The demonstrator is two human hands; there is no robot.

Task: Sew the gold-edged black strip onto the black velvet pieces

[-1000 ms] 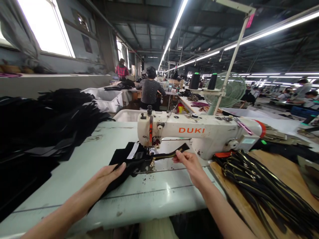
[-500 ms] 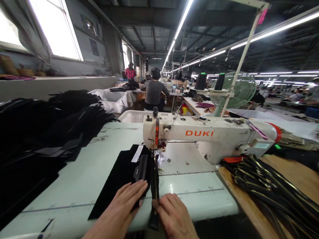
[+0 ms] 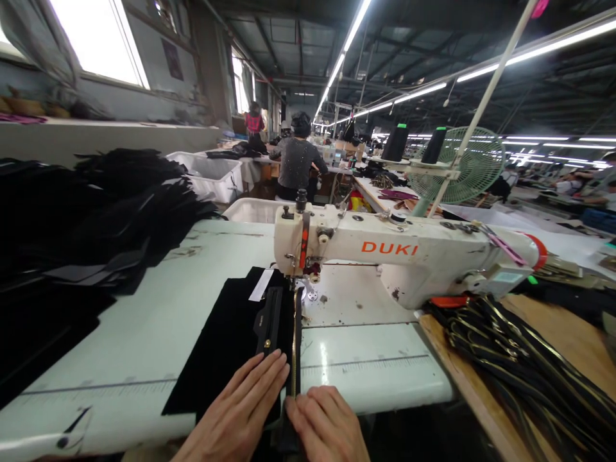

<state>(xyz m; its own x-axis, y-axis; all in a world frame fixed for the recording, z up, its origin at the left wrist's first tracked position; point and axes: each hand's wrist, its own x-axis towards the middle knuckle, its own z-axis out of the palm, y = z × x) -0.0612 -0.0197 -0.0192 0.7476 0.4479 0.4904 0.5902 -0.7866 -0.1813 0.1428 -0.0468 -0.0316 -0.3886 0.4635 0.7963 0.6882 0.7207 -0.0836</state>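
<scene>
both hands (image 3: 240, 417) pin black fabric (image 3: 226, 340) at table edge (image 3: 385, 401).

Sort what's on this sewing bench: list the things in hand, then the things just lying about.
In hand:
left hand flat on the black fabric panel
right hand at the zipper
DUKI sewing machine, its needle end over the zipper

Lying about:
pile of black cut pieces
bundle of spare zippers
green fan
white bins

The bottom edge cuts off both wrists, and the zipper's (image 3: 294, 346) near end hides under the hands.
</scene>
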